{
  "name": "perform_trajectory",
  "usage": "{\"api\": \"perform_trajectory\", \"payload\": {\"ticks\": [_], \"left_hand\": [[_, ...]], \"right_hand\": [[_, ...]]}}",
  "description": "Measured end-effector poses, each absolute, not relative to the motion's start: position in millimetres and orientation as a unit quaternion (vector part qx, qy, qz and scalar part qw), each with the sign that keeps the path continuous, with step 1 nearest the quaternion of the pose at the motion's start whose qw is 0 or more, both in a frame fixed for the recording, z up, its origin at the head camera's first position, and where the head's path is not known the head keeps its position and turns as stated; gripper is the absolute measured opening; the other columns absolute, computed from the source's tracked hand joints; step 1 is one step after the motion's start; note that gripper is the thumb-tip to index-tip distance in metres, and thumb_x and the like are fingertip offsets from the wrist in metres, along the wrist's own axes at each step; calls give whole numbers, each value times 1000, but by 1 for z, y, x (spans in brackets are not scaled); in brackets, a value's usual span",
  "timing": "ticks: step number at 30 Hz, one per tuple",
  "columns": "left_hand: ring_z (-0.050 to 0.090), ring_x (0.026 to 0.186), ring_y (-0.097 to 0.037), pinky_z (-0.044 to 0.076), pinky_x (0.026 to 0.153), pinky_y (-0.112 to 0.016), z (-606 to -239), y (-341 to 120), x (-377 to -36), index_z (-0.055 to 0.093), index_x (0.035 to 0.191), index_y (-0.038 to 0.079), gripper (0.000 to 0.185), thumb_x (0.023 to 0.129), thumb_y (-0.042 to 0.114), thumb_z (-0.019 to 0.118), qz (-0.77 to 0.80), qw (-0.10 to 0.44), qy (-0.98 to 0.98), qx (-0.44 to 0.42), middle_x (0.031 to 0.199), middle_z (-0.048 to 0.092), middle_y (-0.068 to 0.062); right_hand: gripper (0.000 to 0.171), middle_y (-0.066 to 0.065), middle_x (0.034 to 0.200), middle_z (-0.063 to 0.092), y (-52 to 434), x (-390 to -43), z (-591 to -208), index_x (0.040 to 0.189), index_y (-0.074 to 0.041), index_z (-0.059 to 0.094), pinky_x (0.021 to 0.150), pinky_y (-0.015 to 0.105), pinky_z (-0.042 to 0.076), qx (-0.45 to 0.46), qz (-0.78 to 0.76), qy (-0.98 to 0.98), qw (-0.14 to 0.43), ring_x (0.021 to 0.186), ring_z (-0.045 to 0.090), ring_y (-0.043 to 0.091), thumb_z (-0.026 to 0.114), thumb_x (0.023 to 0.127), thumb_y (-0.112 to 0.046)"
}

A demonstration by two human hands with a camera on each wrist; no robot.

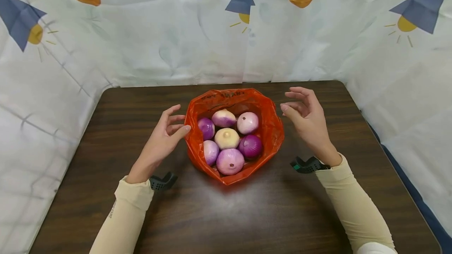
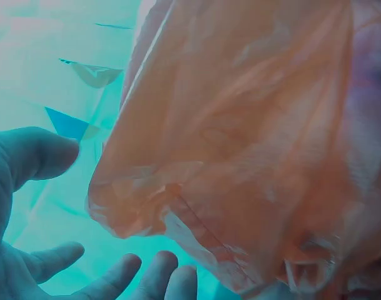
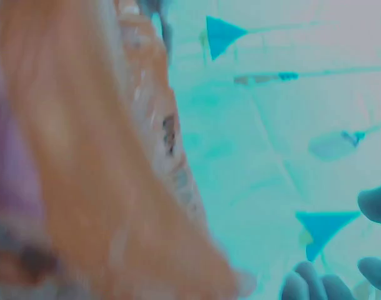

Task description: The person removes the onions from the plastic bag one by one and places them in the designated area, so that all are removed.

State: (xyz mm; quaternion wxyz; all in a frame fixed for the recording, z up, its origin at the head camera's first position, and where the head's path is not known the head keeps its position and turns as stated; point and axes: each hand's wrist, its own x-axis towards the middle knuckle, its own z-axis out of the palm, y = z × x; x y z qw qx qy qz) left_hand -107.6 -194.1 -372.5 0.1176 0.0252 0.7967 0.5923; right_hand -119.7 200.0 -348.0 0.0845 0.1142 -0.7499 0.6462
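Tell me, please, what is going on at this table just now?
A person is reaching toward an open red plastic bag on a dark table, with seven onions in view inside it. The left hand is right by the bag's left edge; whether it touches there is hard to tell. The right hand hovers just off the right side, apart from the bag. Neither hand holds an onion.

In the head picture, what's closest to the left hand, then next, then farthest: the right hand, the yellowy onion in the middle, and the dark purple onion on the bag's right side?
From the left hand:
1. Yellowy onion, in the middle.
2. Dark purple onion, on the red bag's right side.
3. Right hand, past the bag's right edge.
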Motion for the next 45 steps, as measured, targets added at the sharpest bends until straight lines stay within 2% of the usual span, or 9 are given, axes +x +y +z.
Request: {"api": "perform_trajectory", "payload": {"ticks": [4, 7, 10, 16, 25, 32, 35, 39, 45], "left_hand": [[56, 135, -31, 56, 102, -32, -374, -193, -111, 20, 162, 33, 81, 98, 35, 70, 587, 117, 801, 28, 156, 42, -10], [59, 130, -30, 57, 91, -19, -375, -192, -112, 23, 161, 34, 80, 97, 34, 72, 588, 117, 800, 35, 156, 43, -10], [60, 129, -28, 57, 90, -18, -375, -191, -114, 26, 160, 34, 79, 96, 34, 73, 592, 114, 797, 39, 154, 44, -8], [55, 119, -24, 56, 87, -19, -371, -183, -120, 32, 158, 32, 82, 91, 36, 79, 582, 82, 808, 36, 146, 48, -7], [52, 108, -23, 54, 82, -28, -373, -167, -124, 30, 160, 27, 91, 86, 35, 83, 522, 44, 851, 37, 142, 43, -14], [50, 119, -29, 49, 96, -36, -374, -167, -124, 29, 161, 24, 84, 91, 20, 75, 539, 55, 839, 43, 146, 43, -16], [53, 122, -29, 52, 96, -29, -372, -171, -123, 29, 161, 27, 83, 92, 19, 75, 555, 70, 828, 36, 148, 45, -12], [58, 124, -29, 58, 88, -19, -370, -176, -121, 30, 161, 28, 83, 93, 17, 76, 581, 89, 808, 39, 148, 45, -10], [58, 126, -23, 58, 88, -15, -369, -181, -120, 34, 159, 24, 80, 93, 11, 76, 606, 86, 789, 45, 147, 45, -11]], "right_hand": [[51, 12, 139, 56, 178, -121, -345, 144, -13, 49, 91, 20, 60, 160, 621, -767, 23, 113, 69, 21, 68, 97, -6], [54, 15, 141, 55, 163, -121, -347, 144, -11, 48, 91, 22, 61, 186, 590, -785, -20, 118, 67, 34, 71, 96, -6], [55, 9, 141, 57, 153, -121, -349, 143, -12, 50, 94, 28, 61, 205, 556, -805, -44, 121, 67, 37, 74, 94, -9], [56, 9, 138, 62, 142, -123, -359, 141, -14, 54, 100, 44, 60, 222, 501, -834, -61, 118, 68, 30, 80, 90, -12], [58, 19, 138, 61, 138, -127, -377, 138, -8, 54, 100, 47, 59, 247, 501, -825, -89, 120, 69, 36, 81, 87, -6], [65, 15, 147, 56, 144, -127, -386, 144, -6, 53, 98, 47, 60, 273, 468, -835, -96, 122, 68, 36, 82, 86, -6], [66, 13, 148, 56, 147, -127, -391, 145, -7, 53, 101, 46, 59, 268, 468, -836, -106, 124, 67, 35, 82, 86, -6], [61, 15, 142, 61, 150, -126, -397, 142, -6, 56, 106, 48, 56, 262, 471, -835, -113, 124, 66, 34, 82, 87, -6], [60, 15, 135, 66, 155, -129, -400, 138, -5, 59, 108, 51, 54, 278, 446, -844, -104, 124, 66, 33, 85, 84, -10]]}}
